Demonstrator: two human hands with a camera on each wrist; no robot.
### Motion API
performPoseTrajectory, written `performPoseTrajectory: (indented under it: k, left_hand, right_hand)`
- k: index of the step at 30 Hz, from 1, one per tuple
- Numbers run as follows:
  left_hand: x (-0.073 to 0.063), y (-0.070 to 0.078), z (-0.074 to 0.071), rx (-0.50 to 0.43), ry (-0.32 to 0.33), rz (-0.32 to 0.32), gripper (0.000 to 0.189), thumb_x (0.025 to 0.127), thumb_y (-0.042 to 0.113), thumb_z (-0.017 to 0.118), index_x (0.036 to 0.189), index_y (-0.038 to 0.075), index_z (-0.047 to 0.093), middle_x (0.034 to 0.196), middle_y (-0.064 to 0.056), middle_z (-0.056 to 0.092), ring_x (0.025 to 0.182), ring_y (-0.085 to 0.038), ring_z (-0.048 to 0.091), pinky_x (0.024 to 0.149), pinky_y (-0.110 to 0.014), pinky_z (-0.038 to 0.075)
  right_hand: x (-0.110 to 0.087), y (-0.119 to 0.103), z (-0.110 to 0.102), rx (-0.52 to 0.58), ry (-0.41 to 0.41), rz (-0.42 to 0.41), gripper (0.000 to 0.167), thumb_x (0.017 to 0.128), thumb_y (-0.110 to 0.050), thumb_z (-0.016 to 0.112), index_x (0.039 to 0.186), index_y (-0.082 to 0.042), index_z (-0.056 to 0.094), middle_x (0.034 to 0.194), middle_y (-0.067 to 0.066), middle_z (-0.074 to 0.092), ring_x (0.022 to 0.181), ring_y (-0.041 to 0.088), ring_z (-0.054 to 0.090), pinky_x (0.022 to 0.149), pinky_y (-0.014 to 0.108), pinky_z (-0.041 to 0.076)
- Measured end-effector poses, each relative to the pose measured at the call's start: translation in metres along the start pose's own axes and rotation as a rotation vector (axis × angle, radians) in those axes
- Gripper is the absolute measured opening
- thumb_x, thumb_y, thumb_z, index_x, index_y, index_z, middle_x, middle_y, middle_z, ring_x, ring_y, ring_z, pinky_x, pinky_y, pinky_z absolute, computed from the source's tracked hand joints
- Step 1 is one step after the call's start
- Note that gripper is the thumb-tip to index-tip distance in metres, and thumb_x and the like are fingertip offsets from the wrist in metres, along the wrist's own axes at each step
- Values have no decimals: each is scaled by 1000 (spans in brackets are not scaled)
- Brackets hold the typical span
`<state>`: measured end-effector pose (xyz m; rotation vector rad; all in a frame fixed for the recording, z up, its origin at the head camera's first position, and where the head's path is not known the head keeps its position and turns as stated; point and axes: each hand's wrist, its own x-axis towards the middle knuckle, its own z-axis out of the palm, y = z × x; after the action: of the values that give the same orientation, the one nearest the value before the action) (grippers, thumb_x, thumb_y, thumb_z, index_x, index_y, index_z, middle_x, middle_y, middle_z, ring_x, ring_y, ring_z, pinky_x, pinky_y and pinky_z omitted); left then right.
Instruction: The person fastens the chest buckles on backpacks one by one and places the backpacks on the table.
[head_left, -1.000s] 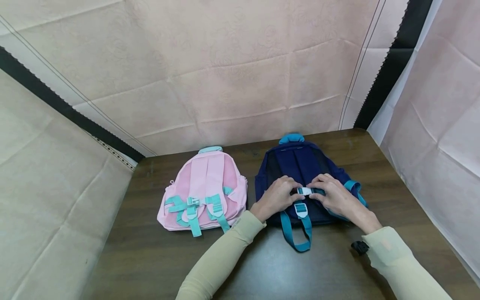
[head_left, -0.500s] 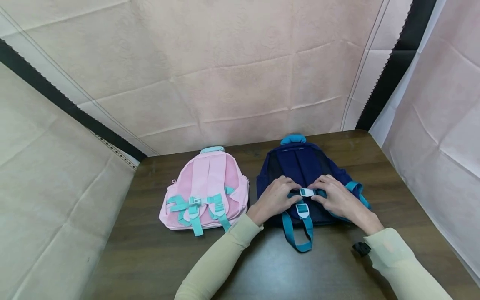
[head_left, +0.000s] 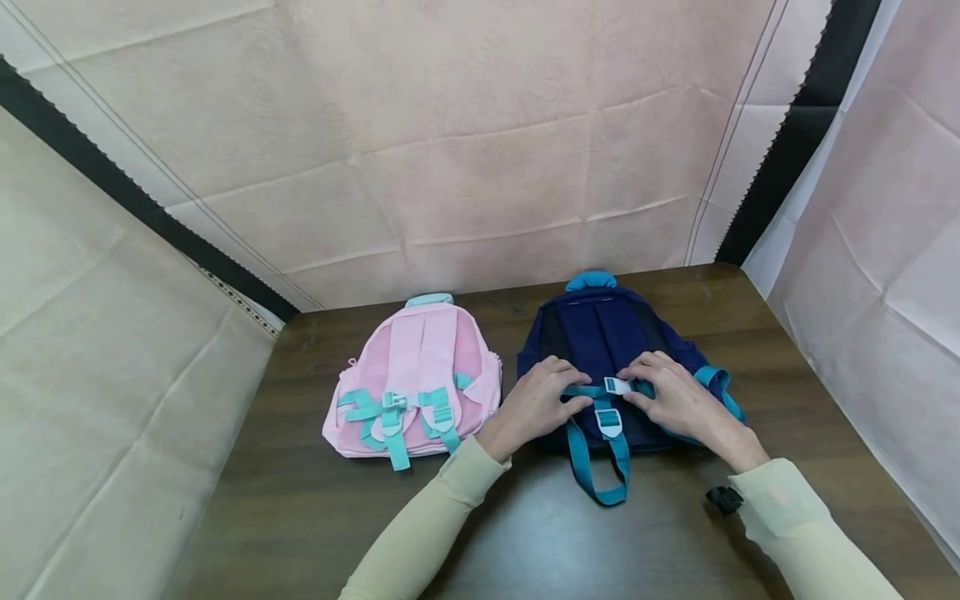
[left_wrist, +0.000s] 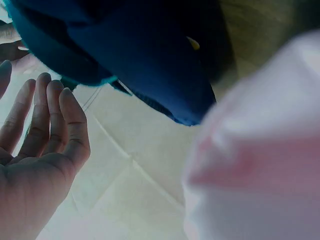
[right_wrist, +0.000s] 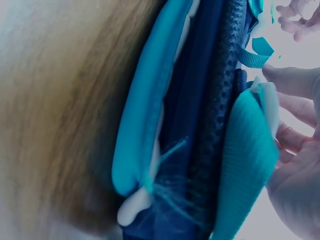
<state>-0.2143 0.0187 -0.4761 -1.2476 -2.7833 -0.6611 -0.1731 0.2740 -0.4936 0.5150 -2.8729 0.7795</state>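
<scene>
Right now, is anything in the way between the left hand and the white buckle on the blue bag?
Nothing visible blocks it: only a bit of teal strap lies between the left hand and the white buckle.

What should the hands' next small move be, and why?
Probably a light sideways tug on the teal strap to test the white buckle: strap shows on both its sides, the left hand and right hand flank it, and whether it has latched is too small to tell.
</scene>
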Motion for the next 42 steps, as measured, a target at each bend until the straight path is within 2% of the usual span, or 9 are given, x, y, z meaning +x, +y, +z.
performPoseTrajectory:
  k: [11, 15, 20, 24, 27, 32, 36, 39, 42]
  left_hand:
    - [-25, -10, -14, -24, 64, -13, 31, 103, 29, 79, 127, 11, 81, 123, -6, 81, 111, -20, 69, 95, -27, 61]
    - [-34, -16, -22, -39, 89, -26, 31, 102, 27, 80, 127, 9, 81, 121, -7, 81, 107, -21, 68, 91, -28, 62]
    - [-47, -26, -33, -32, 107, -75, 32, 101, 26, 81, 128, 8, 80, 119, -7, 81, 102, -20, 67, 87, -29, 62]
    - [-56, -37, -39, -28, 140, -94, 32, 100, 25, 82, 126, 6, 81, 117, -10, 81, 101, -22, 68, 88, -33, 63]
    - [-64, -44, -45, -35, 185, -104, 31, 99, 23, 83, 124, 5, 81, 118, -12, 81, 109, -26, 71, 97, -38, 64]
    - [-78, -56, -56, -20, 254, -123, 30, 95, 19, 87, 120, 4, 82, 118, -12, 82, 115, -29, 72, 101, -42, 64]
    - [-87, -64, -66, -5, 258, -167, 33, 93, 18, 89, 122, 5, 81, 119, -12, 81, 110, -28, 72, 93, -40, 65]
    - [-93, -71, -73, 4, 249, -203, 35, 92, 19, 90, 123, 6, 81, 119, -12, 82, 111, -29, 72, 94, -42, 64]
    - [-99, -79, -79, 31, 253, -213, 35, 92, 19, 90, 122, 6, 82, 119, -12, 82, 114, -31, 73, 100, -48, 61]
  right_hand:
    - [8, -17, 4, 25, 74, -91, 29, 96, -14, 83, 123, -3, 80, 117, 10, 76, 108, 28, 65, 89, 49, 59]
    - [12, -27, 7, 34, 79, -116, 32, 95, -15, 85, 124, -2, 79, 118, 11, 75, 109, 29, 65, 91, 52, 60]
    - [19, -42, 9, 43, 91, -135, 36, 95, -17, 85, 127, -2, 78, 123, 13, 74, 115, 32, 65, 97, 56, 61]
    - [24, -54, 11, 45, 81, -148, 41, 95, -20, 86, 130, -2, 77, 127, 15, 73, 119, 35, 65, 101, 58, 60]
    - [28, -62, 14, 49, 66, -146, 44, 94, -22, 86, 133, -2, 76, 129, 16, 72, 120, 36, 64, 103, 59, 59]
    - [39, -75, 20, 41, 39, -131, 52, 94, -28, 88, 138, -4, 73, 133, 16, 71, 123, 36, 64, 104, 58, 59]
    - [47, -86, 24, 23, 7, -121, 63, 93, -35, 88, 145, -5, 69, 139, 18, 69, 126, 37, 62, 105, 58, 59]
    - [52, -95, 28, 16, -15, -116, 69, 91, -39, 89, 148, -6, 67, 142, 18, 67, 128, 37, 61, 106, 58, 59]
    - [58, -102, 34, 12, -22, -127, 71, 90, -40, 89, 148, -6, 67, 142, 18, 68, 127, 36, 62, 106, 57, 59]
